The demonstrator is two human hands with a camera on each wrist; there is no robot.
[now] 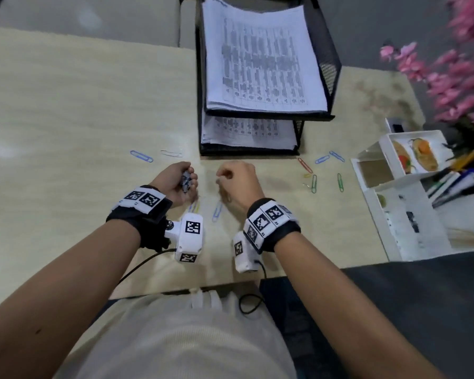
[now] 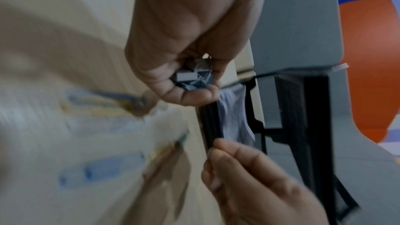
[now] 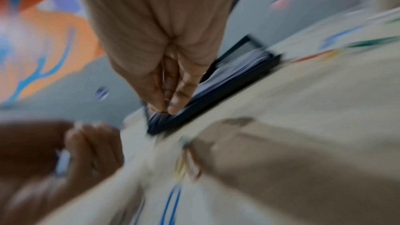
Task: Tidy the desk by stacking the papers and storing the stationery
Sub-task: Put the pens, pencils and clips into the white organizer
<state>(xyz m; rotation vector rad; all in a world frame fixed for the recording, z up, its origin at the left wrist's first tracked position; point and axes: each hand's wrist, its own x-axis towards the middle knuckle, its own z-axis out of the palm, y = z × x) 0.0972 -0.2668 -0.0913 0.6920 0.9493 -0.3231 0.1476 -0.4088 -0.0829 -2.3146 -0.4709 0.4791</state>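
Note:
My left hand (image 1: 185, 177) is curled round a small bunch of grey binder clips (image 1: 186, 182), seen close up as binder clips (image 2: 192, 76) in the left wrist view. My right hand (image 1: 230, 179) hovers just right of it, its fingers curled and pinched together (image 3: 168, 105); nothing shows between them. Coloured paper clips lie loose on the desk: a blue one (image 1: 141, 156), a pale one (image 1: 171, 153), a blue one (image 1: 217, 211) below my hands, and red (image 1: 304, 164), blue (image 1: 322, 159) and green (image 1: 314, 183) ones to the right. Printed papers (image 1: 260, 58) fill the black mesh tray (image 1: 330, 64).
A white desk organiser (image 1: 389, 203) with compartments, pens and small items stands at the right edge. Pink flowers (image 1: 449, 77) rise behind it. The desk's near edge runs just below my wrists.

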